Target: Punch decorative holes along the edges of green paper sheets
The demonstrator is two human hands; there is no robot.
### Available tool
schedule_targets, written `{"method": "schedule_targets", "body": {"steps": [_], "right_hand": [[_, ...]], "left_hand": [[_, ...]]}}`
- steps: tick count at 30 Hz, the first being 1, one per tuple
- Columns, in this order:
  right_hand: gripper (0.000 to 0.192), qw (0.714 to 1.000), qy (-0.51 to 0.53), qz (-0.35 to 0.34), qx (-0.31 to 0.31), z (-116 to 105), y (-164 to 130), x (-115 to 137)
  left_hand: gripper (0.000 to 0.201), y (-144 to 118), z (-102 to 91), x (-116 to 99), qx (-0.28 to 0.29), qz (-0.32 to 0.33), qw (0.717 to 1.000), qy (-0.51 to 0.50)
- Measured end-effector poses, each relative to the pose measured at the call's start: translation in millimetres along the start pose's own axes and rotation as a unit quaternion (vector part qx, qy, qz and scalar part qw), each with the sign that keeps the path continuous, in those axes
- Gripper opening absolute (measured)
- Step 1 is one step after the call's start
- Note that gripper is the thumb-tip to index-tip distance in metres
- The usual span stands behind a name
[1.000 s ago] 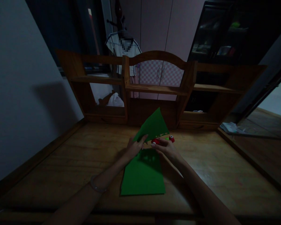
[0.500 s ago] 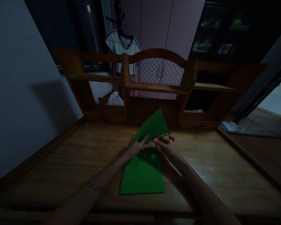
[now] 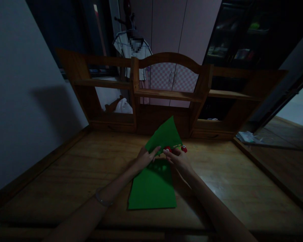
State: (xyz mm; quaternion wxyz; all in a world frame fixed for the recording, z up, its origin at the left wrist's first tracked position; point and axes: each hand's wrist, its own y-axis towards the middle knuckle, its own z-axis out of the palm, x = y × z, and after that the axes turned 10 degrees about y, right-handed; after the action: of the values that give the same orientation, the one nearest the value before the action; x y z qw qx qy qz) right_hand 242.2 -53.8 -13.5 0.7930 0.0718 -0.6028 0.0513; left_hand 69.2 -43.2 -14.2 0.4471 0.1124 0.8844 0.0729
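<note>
A green sheet [image 3: 164, 134] stands tilted up over the wooden table, with a row of small openings along its right edge. My left hand [image 3: 147, 157] is closed on its lower left side, thumb on top. Beside that, my right hand [image 3: 178, 159] pinches a small red piece with a white round spot [image 3: 167, 149] against the sheet's lower edge. Another red piece with a white, eye-like spot [image 3: 184, 148] shows just past the right fingers; whether the two are joined is hidden. Below, a green lower panel [image 3: 153, 190] lies flat; I cannot tell if it joins the raised sheet.
The wooden table [image 3: 73, 168] has a raised shelf unit [image 3: 166, 95] along its back. A white wall [image 3: 22, 101] borders the left. A plastic packet [image 3: 246, 136] lies near the right back corner, and a white bag [image 3: 123, 106] shows through the left shelf.
My right hand and the red piece have shifted slightly left. Both hands keep their hold, and the green sheet stays nearly in place.
</note>
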Motion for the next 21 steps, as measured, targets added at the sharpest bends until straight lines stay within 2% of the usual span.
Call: {"method": "schedule_targets", "body": {"steps": [13, 21], "right_hand": [[0.031, 1.000, -0.004, -0.013, -0.003, 3, 4, 1], [0.031, 0.999, -0.030, -0.032, -0.010, 2, 3, 0]], "left_hand": [[0.046, -3, -8.0, -14, 0.006, -0.008, 1.000, -0.006], [0.046, 0, -1.1, -2, 0.004, 0.007, 1.000, 0.011]]}}
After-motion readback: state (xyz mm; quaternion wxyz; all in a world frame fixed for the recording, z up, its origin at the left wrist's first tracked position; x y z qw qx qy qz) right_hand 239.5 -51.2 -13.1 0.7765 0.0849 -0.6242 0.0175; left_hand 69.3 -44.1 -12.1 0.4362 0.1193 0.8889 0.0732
